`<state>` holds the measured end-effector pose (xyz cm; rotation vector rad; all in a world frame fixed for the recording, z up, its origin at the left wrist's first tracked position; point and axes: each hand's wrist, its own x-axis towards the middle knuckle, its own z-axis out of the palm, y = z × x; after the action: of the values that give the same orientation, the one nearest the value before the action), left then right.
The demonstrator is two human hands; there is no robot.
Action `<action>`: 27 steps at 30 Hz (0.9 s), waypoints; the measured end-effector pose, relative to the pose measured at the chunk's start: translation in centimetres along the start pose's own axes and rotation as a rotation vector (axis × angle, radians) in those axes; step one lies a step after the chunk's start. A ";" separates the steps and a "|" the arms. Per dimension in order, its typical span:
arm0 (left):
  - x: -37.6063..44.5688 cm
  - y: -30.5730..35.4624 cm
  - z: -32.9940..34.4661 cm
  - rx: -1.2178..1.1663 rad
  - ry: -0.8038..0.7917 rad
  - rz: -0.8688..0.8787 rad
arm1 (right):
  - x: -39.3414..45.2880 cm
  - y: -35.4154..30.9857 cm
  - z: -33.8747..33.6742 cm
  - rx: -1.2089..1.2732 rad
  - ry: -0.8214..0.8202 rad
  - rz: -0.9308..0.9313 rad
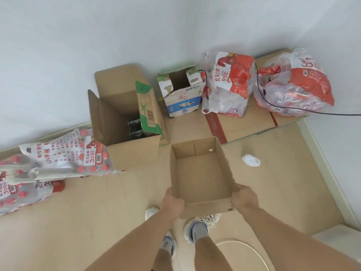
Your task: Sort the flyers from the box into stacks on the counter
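Hanging in the air above the floor, the small open cardboard box was carried level in front of the person, its open top toward the camera and its inside showing only bare cardboard; no flyers could be seen in it (a pale round spot sat on the far inner wall, too small to identify). Its longer axis ran away from the body, so the near wall was the one in the grip. The left hand was clamped on the near left corner, fingers curled around the edge, and the right hand was clamped on the near right corner the same way, both equally close to the box and the far end unsupported. Everything the box might hold therefore lay forward of the two hands, and I judged that any tilt away from the body would tip the load outward.

Below the box stood the person's feet in pale sneakers. Further off on the floor sat a larger open carton with dark items inside, a blue-and-white carton against the wall, shrink-wrapped packs of red-capped bottles at the left and more wrapped packs at the right on flattened cardboard. No table appeared anywhere in view.
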<state>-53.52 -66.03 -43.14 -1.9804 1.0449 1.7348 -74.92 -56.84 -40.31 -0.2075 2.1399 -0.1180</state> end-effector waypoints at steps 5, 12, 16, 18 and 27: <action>7.0 1.7 1.7 -0.134 0.027 -0.054 | 9.0 -0.8 4.2 0.028 0.033 0.000; 10.4 3.8 2.3 0.645 0.011 0.331 | 18.3 -1.7 9.3 0.132 0.098 0.068; 12.4 6.1 2.2 0.612 0.040 0.367 | 21.8 -3.9 10.4 0.255 0.151 0.070; 13.4 6.9 2.2 0.614 0.051 0.379 | 23.9 -5.0 10.9 0.324 0.153 0.072; 18.1 7.6 1.6 0.575 -0.011 0.272 | 28.8 -8.9 10.4 0.564 0.071 0.076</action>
<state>-59.89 -75.94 -58.95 -1.5170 1.6464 1.3424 -80.75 -71.23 -68.21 0.2100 2.0913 -0.6792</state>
